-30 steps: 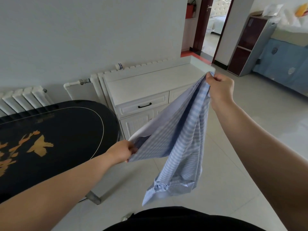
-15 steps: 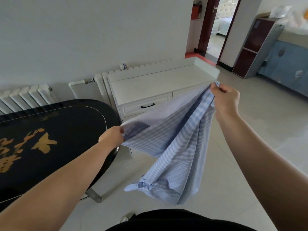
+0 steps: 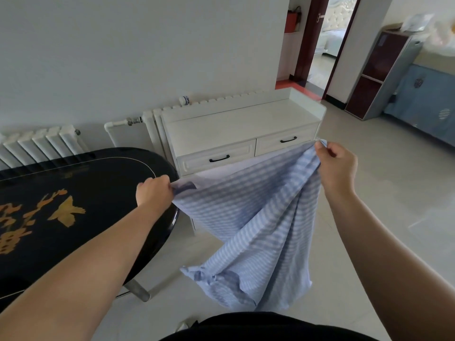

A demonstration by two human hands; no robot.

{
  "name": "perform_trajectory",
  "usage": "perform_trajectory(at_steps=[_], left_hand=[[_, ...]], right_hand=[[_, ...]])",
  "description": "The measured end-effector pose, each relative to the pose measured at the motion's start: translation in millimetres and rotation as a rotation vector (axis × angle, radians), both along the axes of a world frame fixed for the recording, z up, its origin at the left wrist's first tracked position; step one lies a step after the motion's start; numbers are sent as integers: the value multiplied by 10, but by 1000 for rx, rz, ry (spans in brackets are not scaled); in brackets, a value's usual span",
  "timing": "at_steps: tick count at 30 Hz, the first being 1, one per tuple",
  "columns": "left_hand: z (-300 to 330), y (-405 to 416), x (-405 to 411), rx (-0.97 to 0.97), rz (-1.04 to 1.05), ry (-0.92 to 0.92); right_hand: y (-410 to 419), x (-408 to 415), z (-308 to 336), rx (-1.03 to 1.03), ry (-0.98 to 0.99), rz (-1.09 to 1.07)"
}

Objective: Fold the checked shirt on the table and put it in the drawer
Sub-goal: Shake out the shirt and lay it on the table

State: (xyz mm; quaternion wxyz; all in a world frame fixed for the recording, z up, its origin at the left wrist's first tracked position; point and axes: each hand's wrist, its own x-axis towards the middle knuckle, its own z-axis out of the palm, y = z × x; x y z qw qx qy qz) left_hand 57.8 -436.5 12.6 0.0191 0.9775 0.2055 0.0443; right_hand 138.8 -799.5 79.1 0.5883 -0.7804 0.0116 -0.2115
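Nearest the camera: the person's dark top at the bottom edge, both bare forearms reaching forward.

The shirt (image 3: 248,225), blue-and-white checked, hangs in the air between the two hands, over the tiled floor (image 3: 369,193), not on the table. Its lower part droops in loose folds toward the person's waist, with a bunched cuff or collar at the bottom left; which one cannot be told.

Left hand (image 3: 154,193): fingers closed, pinching one corner of the shirt just above the rounded end of the black table (image 3: 73,183). Right hand (image 3: 338,163): fingers closed on the opposite corner, held higher and well apart from the left. Judgement: the spread grip stretches the top edge taut so the cloth hangs flat, likely ready to be laid on the table for folding. Folding itself is not yet done.

Farther: the white cabinet (image 3: 241,126) against the wall, with two drawers (image 3: 216,158) side by side, both shut, black handles. One needs opening before the shirt goes in. A radiator (image 3: 41,143) stands behind the table.
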Motion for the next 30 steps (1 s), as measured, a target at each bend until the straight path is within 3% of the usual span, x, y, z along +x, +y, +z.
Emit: perform_trajectory(at_steps=[5,10,12,15,19,24,30], left_hand=[[436,68,193,-10,-7,-5],[850,121,356,-114,-123,-41],[1060,206,401,-109,-146,-22],[1309,338,409,-70,-123,-44],[1397,509,380,-214,-98,-173],[1471,595,130,-377,-338,-163],[1404,550,-64,-396,-486,-91]], right_hand=[[-262,84,-263,-189,141,-43],[-365,156,-504,323,311,-128],[-324,200,-438,370,282,-138],[-243,272,-265,245,163,-94],[-159,291,-88,123,37,5],[-126,318,84,269,91,-12],[-107,376,290,222,110,-32]])
